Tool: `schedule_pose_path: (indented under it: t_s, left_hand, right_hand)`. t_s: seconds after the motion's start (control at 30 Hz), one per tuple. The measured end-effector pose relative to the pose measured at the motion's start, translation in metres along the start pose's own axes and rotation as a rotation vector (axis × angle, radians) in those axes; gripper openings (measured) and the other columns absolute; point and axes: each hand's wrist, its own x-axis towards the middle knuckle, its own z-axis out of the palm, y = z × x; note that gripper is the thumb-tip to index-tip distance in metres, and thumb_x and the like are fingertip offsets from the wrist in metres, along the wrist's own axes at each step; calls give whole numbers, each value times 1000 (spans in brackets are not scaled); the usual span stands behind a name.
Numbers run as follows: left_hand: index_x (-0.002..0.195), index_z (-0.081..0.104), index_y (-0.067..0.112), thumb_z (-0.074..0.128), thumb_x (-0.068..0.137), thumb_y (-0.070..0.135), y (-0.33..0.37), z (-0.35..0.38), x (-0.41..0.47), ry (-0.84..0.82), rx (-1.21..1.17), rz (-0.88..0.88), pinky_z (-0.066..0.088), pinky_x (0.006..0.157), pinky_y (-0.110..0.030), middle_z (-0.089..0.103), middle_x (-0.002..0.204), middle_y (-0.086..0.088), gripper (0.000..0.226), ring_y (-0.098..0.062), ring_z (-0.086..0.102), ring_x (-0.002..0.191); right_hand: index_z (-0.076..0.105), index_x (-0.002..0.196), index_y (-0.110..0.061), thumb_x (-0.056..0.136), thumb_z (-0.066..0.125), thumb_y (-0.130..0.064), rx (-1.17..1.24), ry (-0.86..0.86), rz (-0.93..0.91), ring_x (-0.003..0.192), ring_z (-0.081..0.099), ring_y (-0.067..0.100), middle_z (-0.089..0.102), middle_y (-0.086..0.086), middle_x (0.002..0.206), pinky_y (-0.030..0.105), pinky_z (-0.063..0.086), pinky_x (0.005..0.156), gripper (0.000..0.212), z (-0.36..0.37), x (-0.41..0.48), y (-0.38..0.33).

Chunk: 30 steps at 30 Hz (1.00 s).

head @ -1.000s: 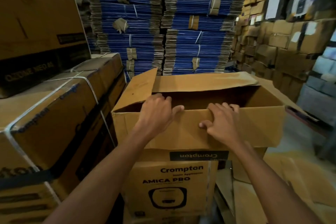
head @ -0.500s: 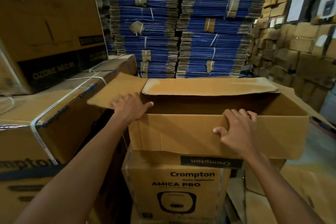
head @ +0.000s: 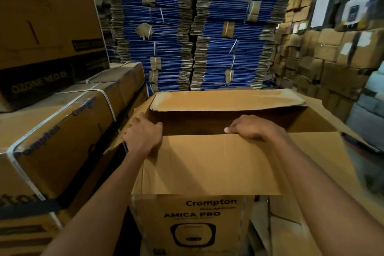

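Open cardboard box (head: 207, 120) at centre of view, seated on a Crompton carton (head: 193, 224). The right hand (head: 255, 129) grips the top edge of the near flap (head: 218, 164) at the box's 6 o'clock, fingers curled over it. The left hand (head: 143, 137) rests, fingers spread and fairly straight, on the side flap (head: 142, 106) at 9 o'clock. Blue bundled stacks (head: 228, 58) stand at 12 o'clock.
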Motion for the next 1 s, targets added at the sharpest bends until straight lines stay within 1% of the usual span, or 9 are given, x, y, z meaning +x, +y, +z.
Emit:
schedule_pose_path:
  t_s: [0.07,0.17,0.23,0.4,0.53,0.63,0.8,0.93,1.0]
  left_hand:
    - [157,27,16,46,98,56,0,1,-1,5,8,10,32,114,-61,38,158,-17,74,-43,38,141]
    - [157,27,16,46,98,57,-2,1,0,19,0,13,32,114,-61,38,158,-17,75,-43,38,142]
    - [157,28,16,46,98,57,-4,3,1,18,-8,14,32,114,-61,39,158,-16,74,-43,38,141]
    - [154,32,15,44,95,59,-6,6,5,39,-27,29,34,112,-62,44,153,-17,75,-42,42,138]
    - [156,31,15,45,95,57,-4,6,6,47,-39,26,33,113,-61,43,154,-15,75,-41,41,139]
    - [158,29,16,45,96,57,-3,6,6,58,-28,15,31,114,-59,41,157,-15,76,-40,39,141]
    - [158,29,16,45,96,57,-5,10,10,69,-33,19,31,113,-59,41,157,-14,76,-39,39,141]
    - [158,27,17,45,96,57,-7,13,11,82,-38,26,29,115,-58,38,159,-13,76,-38,37,143]
    - [158,27,19,44,96,58,-6,15,12,89,-18,15,30,114,-57,39,159,-12,76,-38,38,142]
  right_hand:
    - [47,150,-24,101,55,-44,-34,-86,9,139,43,27,45,3,155,44,37,107,53,-3,15,-3]
    - [18,162,-29,95,65,-45,100,-100,56,151,27,31,23,4,167,48,29,116,83,-3,33,-2]
    - [17,162,-23,95,67,-42,134,-11,22,151,25,31,22,6,167,47,29,118,86,-2,44,-3]
    - [30,157,-22,96,66,-33,95,487,-81,146,34,30,32,5,162,53,36,113,72,-3,69,-10]
    - [23,159,-20,94,68,-28,-58,587,-93,147,27,36,21,7,165,59,34,115,80,-15,96,-12]
    - [19,160,-22,93,68,-27,-124,588,-69,151,18,37,12,4,168,63,25,117,84,-28,121,-14]
    - [16,161,-24,98,62,-35,-174,458,-15,154,10,32,8,-1,170,63,16,120,79,-39,162,-11]
    - [26,156,-26,95,62,-37,-214,411,9,146,28,33,26,1,163,60,32,112,71,-32,181,-2]
    - [25,156,-28,92,65,-40,-206,348,23,145,30,33,27,1,162,59,33,110,76,-25,187,2]
